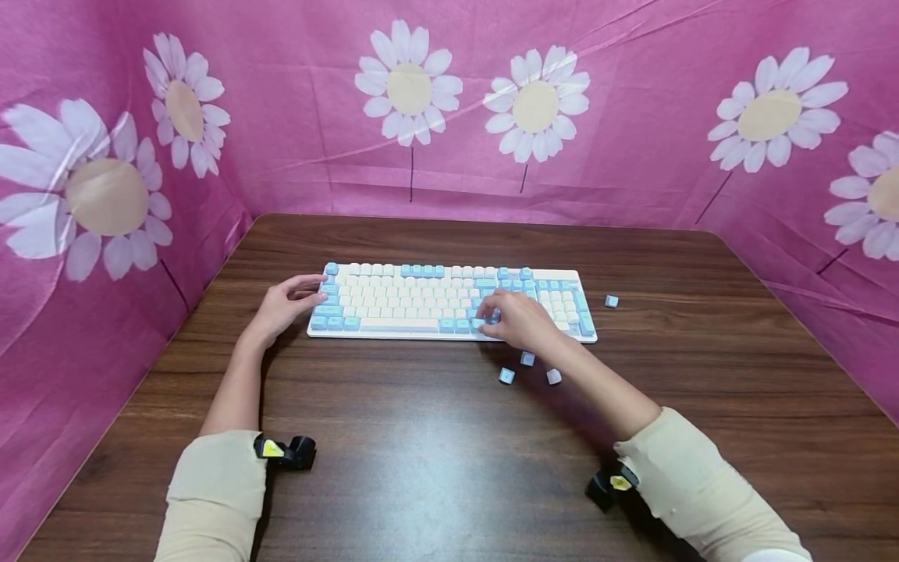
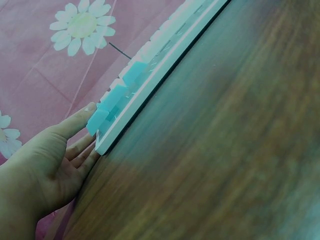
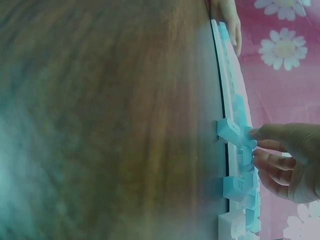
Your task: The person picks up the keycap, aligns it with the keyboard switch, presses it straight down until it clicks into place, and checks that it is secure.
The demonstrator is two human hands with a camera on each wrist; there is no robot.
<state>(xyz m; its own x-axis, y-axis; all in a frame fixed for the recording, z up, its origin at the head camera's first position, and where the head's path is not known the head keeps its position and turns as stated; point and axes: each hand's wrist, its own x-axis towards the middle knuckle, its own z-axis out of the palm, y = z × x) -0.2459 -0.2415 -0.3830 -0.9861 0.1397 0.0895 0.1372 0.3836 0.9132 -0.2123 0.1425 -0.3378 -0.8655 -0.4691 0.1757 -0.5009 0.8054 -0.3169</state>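
A white and light-blue computer keyboard (image 1: 400, 303) lies across the table. At its left end is my left hand (image 1: 277, 309), its thumb and fingers extended and touching the edge. The left wrist view shows that thumb against a blue corner key (image 2: 98, 121), with the other fingers along the keyboard's end. My right hand (image 1: 518, 318) is over the keyboard's right part, left of the number pad. Its thumb and curled fingers pinch a light-blue keycap (image 3: 247, 136) close to the front edge, largely covered by the hand in the head view.
In front of the keyboard lie three loose keycaps: a blue one (image 1: 527, 358), another blue one (image 1: 506, 376) and a whitish one (image 1: 554, 377). Another blue keycap (image 1: 612, 301) sits beyond the right end. Pink cloth (image 1: 463, 176) with daisies surrounds the brown wooden table (image 1: 393, 437).
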